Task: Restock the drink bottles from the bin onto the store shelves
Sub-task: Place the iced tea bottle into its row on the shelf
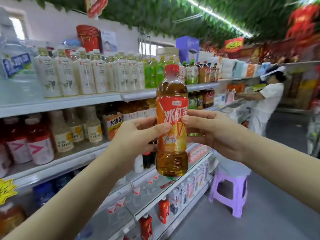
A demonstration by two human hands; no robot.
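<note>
Left hand (136, 135) and right hand (214, 134): our fingers (161, 128) curl round one upright iced-tea bottle (171, 94), held before the well-filled shelves (60, 103), not yet placed; bin out of view.

Wall: white wall (52, 28), above the shelves (60, 103) at left.
Windows: one bright window (17, 26) at far upper left, a second window (147, 47) farther along the wall.
Ceiling: green leaf garlands (155, 13); a lit light strip (216, 16) runs diagonally across.
Floor: plain grey floor (259, 219).
Stool: lilac plastic stool (228, 193), standing on the floor near the shelves.
Decorations: red decorations (301, 19), hanging upper right.
</note>
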